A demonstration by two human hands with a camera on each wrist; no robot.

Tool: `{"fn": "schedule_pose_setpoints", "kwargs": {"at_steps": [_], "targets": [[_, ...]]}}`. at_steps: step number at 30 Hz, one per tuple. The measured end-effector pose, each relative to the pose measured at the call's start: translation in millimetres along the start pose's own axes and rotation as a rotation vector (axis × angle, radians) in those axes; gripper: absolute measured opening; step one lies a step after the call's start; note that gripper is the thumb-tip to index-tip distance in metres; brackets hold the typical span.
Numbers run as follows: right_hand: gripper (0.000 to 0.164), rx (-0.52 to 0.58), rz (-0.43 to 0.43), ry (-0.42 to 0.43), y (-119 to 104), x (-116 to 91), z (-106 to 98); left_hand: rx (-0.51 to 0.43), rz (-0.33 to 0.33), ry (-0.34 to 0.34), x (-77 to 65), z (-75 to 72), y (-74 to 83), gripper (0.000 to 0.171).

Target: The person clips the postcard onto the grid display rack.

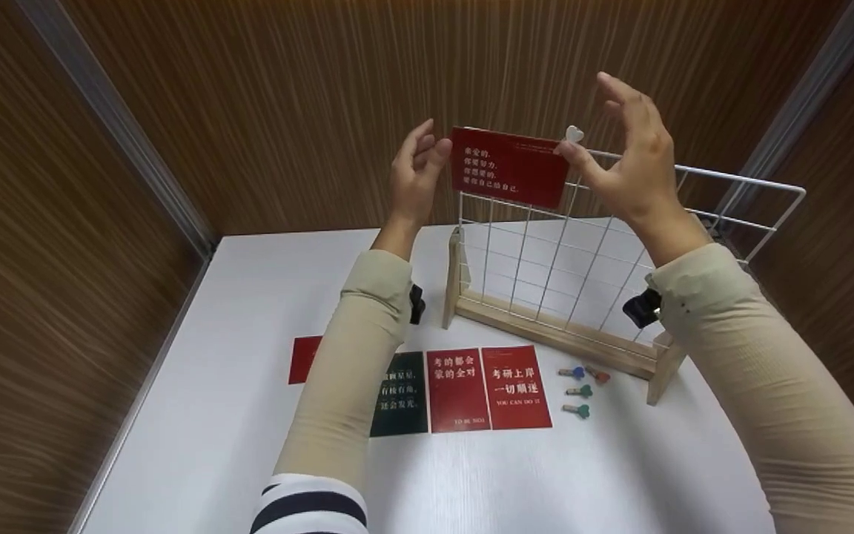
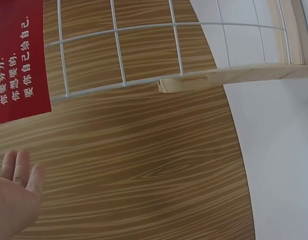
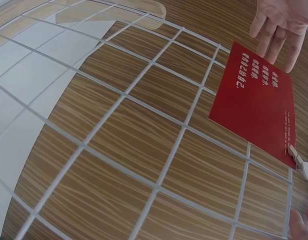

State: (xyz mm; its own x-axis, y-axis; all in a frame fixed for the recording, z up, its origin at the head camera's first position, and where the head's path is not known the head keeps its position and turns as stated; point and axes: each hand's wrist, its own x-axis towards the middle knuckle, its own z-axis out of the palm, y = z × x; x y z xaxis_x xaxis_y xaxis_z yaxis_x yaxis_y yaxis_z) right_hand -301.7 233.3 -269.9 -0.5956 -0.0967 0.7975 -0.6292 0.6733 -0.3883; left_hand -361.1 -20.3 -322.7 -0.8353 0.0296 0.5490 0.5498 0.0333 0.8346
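Note:
A red card [image 1: 508,169] with white writing hangs at the top left of a white wire grid [image 1: 740,178]. A small wooden clothespin with a white heart [image 3: 306,170] is fixed at the card's upper right corner. My left hand [image 1: 414,178] is beside the card's left edge, its fingers loosely extended and holding nothing; in the left wrist view the hand [image 2: 16,200] is apart from the card. My right hand [image 1: 642,167] is spread near the clothespin, thumb toward it. In the right wrist view its fingertips [image 3: 299,227] show below the clothespin, not gripping it.
The grid stands in a wooden base [image 1: 560,334] on a white table [image 1: 249,297]. Red cards [image 1: 459,393] and a dark green card [image 1: 405,408] lie in front, partly behind my left sleeve. Several heart clothespins [image 1: 579,391] lie right of them. Wood-grain walls [image 1: 308,111] enclose the table.

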Motion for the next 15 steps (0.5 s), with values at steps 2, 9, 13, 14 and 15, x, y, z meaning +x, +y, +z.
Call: {"fn": "schedule_pose_setpoints", "kwargs": {"at_steps": [2, 9, 13, 14, 15], "targets": [[0.067, -0.022, -0.056, 0.019, 2.5, -3.6, 0.6, 0.025, -0.001, -0.007, -1.7, -2.6, -0.3, 0.062], [0.07, -0.087, -0.082, 0.066, 3.7, -16.6, 3.3, 0.198, 0.016, -0.015, -9.9, -14.3, -1.8, 0.102], [0.075, -0.129, -0.117, 0.104, 4.8, -22.7, 5.8, 0.301, 0.039, 0.002, -17.3, -22.5, -6.7, 0.113], [0.076, -0.141, -0.127, 0.111, 5.3, -24.3, 6.5, 0.323, 0.049, 0.006, -19.4, -25.0, -8.3, 0.107], [0.076, -0.151, -0.137, 0.115, 5.3, -26.0, 7.1, 0.347, 0.062, 0.01, -21.5, -27.5, -10.0, 0.1]]}}
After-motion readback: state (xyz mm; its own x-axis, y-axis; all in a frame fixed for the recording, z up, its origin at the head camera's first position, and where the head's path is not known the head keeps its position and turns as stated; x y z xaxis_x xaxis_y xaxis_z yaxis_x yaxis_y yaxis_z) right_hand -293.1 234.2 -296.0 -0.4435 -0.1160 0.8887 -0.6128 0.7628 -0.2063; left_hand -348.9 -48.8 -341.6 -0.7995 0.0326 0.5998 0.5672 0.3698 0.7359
